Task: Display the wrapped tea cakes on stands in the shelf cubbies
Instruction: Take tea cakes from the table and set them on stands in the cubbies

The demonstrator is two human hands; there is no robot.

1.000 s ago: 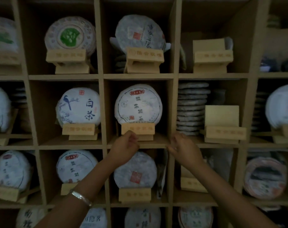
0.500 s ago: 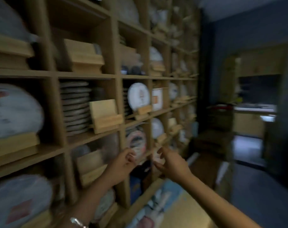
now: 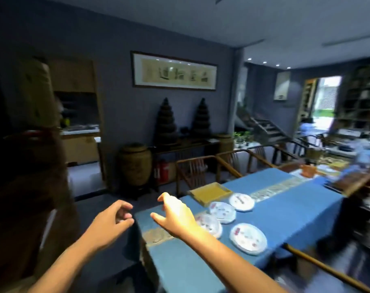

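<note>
While held above the blue table (image 3: pixel 296 210), left hand (image 3: pixel 108 222) and right hand (image 3: pixel 176 214) loosely spread, empty.

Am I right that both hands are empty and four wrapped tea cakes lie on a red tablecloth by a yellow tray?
Not quite: the tablecloth is blue, not red, as the head view shows. The rest stands: the left hand and right hand hold nothing, and four wrapped tea cakes lie on it near the yellow tray.
</note>
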